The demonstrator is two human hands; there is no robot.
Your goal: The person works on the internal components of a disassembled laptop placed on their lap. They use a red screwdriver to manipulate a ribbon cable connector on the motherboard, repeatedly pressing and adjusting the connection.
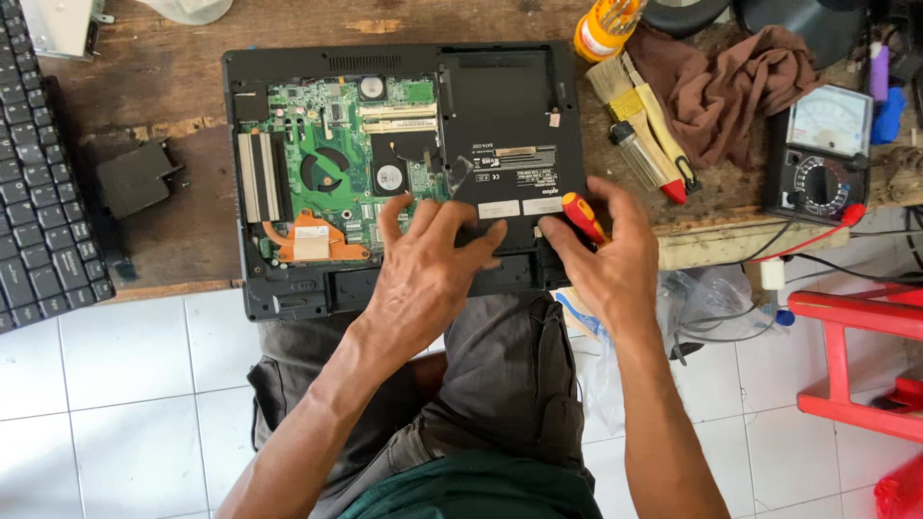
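An upside-down black laptop (288,288) lies on the wooden bench with part of its bottom cover off, baring a green circuit board (336,144), a fan and copper heat pipe. My left hand (423,274) presses flat on the near edge of the remaining black cover panel (500,106). My right hand (601,259) rests on the laptop's near right corner and holds a red and yellow screwdriver (582,216).
A black keyboard (38,192) lies at far left, a small black part (135,178) beside it. Right of the laptop are a paintbrush (625,91), screwdrivers, a brown rag (731,86) and an analog multimeter (822,149). A red stool (856,356) stands on the white tiled floor.
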